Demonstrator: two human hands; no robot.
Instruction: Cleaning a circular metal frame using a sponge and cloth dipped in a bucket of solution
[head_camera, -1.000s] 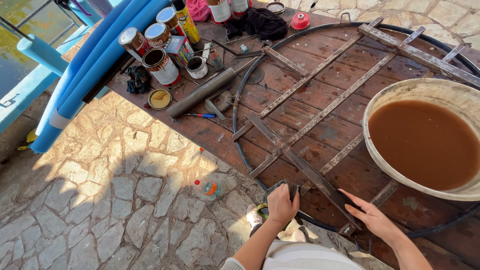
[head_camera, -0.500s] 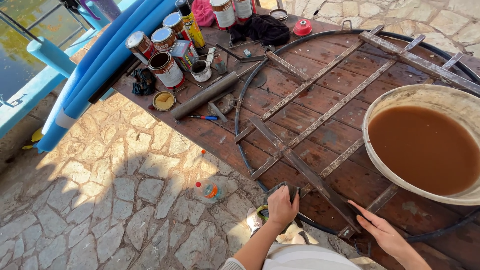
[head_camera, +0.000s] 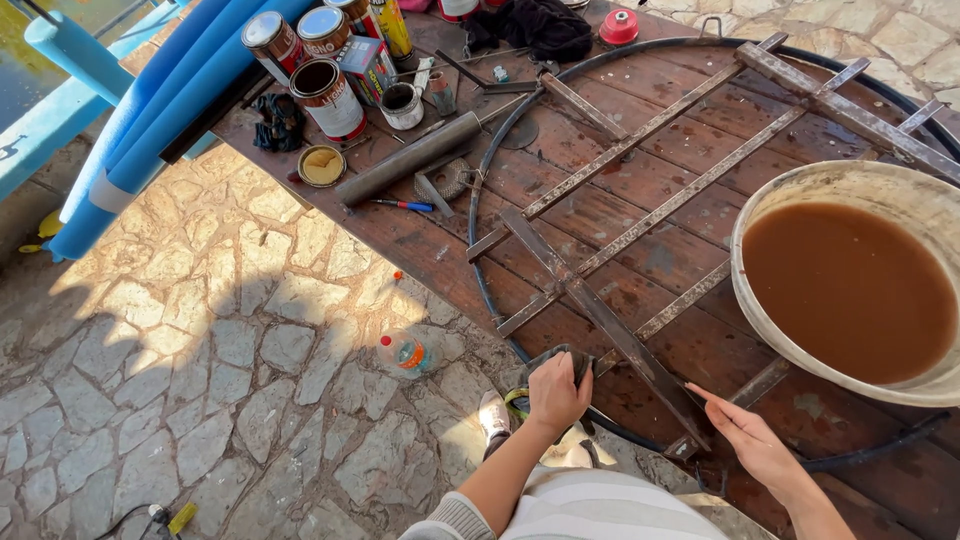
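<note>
The left hand (head_camera: 556, 392) presses down on a small dark cloth (head_camera: 560, 358), fingers curled over it and gripping it against the near edge of the wet, reddish-brown wooden tabletop (head_camera: 700, 210). The cloth sits right at the curved rim of a round metal frame (head_camera: 600, 300), a black hoop crossed by rusty flat bars that lies flat on the tabletop. The right hand (head_camera: 752, 445) rests open, fingers stretched out and holding nothing, with the fingertips touching the end of one diagonal bar close to the hoop's near rim.

To the right, on top of the frame, stands a wide pale basin (head_camera: 800, 190) filled with brown, muddy water. At the far left corner of the tabletop stand several paint cans (head_camera: 325, 95), one of them open, with a loose round lid (head_camera: 322, 165) lying beside them. Near these lie a dark metal pipe (head_camera: 415, 158) and a blue pen (head_camera: 405, 205). A black rag (head_camera: 530, 25) and a red cap (head_camera: 618, 27) sit at the far edge. Below, on the stone paving (head_camera: 200, 350), lies a small plastic bottle (head_camera: 405, 353) with a red cap, and the person's shoe (head_camera: 493, 415) shows just beneath the left hand.
</note>
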